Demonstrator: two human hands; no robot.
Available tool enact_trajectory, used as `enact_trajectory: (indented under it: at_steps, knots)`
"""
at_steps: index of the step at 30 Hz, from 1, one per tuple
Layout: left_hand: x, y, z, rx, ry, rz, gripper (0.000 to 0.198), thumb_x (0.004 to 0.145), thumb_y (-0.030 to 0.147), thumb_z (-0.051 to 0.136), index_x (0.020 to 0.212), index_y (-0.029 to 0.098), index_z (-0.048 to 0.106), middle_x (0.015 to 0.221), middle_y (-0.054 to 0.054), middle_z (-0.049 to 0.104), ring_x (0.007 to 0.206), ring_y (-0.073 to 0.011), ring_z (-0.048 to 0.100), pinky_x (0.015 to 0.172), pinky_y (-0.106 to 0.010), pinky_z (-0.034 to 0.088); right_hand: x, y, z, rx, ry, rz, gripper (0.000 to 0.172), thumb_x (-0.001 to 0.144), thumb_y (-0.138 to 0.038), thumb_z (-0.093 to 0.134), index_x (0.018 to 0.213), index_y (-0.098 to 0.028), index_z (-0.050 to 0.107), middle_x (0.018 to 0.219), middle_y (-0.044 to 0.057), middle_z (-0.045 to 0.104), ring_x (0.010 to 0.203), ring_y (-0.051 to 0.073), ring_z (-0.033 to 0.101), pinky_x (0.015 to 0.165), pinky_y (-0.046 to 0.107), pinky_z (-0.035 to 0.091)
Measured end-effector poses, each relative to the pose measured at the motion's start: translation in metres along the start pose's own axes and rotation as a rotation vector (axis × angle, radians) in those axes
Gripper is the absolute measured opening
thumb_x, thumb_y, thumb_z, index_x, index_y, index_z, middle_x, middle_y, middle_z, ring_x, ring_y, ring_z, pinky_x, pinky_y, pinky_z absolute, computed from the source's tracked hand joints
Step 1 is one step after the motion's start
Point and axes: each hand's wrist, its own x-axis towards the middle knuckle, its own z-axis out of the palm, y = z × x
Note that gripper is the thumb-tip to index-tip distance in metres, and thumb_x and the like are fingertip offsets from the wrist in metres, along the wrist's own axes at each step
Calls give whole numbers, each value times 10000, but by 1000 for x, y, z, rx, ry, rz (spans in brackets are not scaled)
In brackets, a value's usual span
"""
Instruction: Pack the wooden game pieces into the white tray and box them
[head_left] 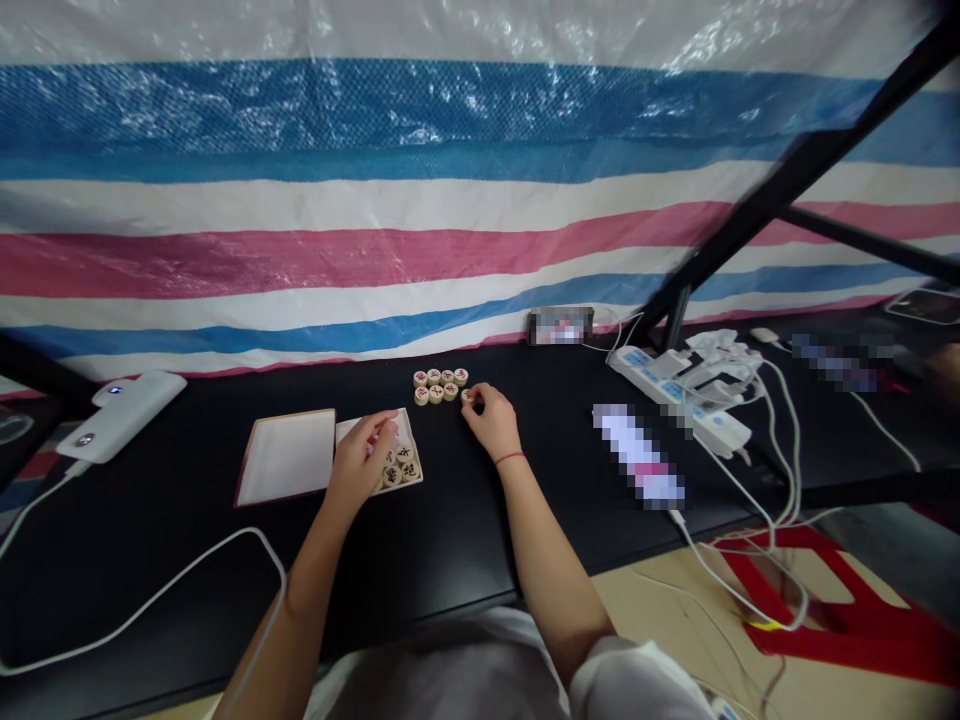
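Note:
Round Chinese chess pieces (435,378) with red characters stand in two short rows on the black table. At the right end of the front row, my right hand (493,420) pinches one Chinese chess piece (466,396) between thumb and fingertips. Over an open white box (417,473) hovers my left hand (360,460), its fingers bent together. Whatever those fingertips hold, if anything, is hard to make out. Several pieces with black characters (409,470) lie in the box, partly hidden by that hand. The box lid (289,460) lies inner side up, left of the box.
A white device (124,415) with a cable lies at the left. On the right are a phone (637,455), a power strip (675,395) with plugs, and tangled cables. Another phone (561,326) leans at the back by the striped sheet (375,260).

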Motion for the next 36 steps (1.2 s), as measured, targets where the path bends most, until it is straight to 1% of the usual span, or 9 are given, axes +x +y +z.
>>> enact_trajectory:
  at_steps: [8,15,20,22,24,27,30,33,36]
  knots:
    - [1,-7,-1,9,10,-19,347,875,452,504,1063,228,691,923,-40,713,817,-179,639,799,-297,509,1,3,1,-86,4,-14,91,751,-186,553,840,-201,565,831,40,615,783,202,533,754,296,403]
    - [4,-9,-5,85,39,64,322,884,421,486,1042,229,690,976,-52,709,845,-184,638,819,-305,498,6,5,8,-92,-4,-16,92,827,-232,539,902,-209,589,885,47,645,837,211,547,772,302,402]
    - [9,-13,-14,309,123,131,308,886,341,448,993,204,703,944,-79,712,869,-218,636,851,-344,466,5,0,2,-62,23,-33,229,834,-242,560,1052,-200,616,1021,81,634,894,221,562,811,333,436]
    - [9,-16,-19,467,205,104,296,877,295,448,967,200,713,941,-94,711,899,-251,624,856,-379,444,1,-9,-3,-31,92,-62,307,851,-250,546,1146,-190,605,1115,117,592,943,231,564,844,354,448]
    - [9,-19,-23,599,228,75,273,858,270,467,932,210,723,950,-98,709,915,-276,607,825,-392,431,-5,-24,-4,25,87,-131,319,889,-267,511,1187,-202,603,1127,122,578,967,230,570,866,356,453]
    - [7,-22,-30,721,128,64,256,848,298,486,857,219,729,940,-92,700,893,-279,588,763,-372,422,-15,-51,3,149,-140,-307,256,948,-318,472,1126,-253,645,1019,74,625,896,193,592,820,307,459]
    - [3,-28,-37,806,11,113,294,871,336,462,827,214,726,897,-82,681,864,-259,573,755,-353,418,-22,-70,18,113,-331,-385,309,976,-392,457,890,-217,697,812,38,624,759,155,584,720,263,411]
    - [-4,-36,-45,862,-70,233,301,885,343,460,829,201,720,909,-91,661,838,-244,553,752,-343,415,-25,-75,29,-8,-347,-375,424,987,-419,436,720,-177,660,707,29,592,707,142,560,659,254,334]
    - [-11,-42,-51,876,-114,313,296,906,333,460,816,195,706,973,-102,647,854,-245,531,737,-340,411,-26,-74,32,-55,-314,-371,433,998,-400,419,703,-174,641,701,29,596,700,137,549,644,257,295]
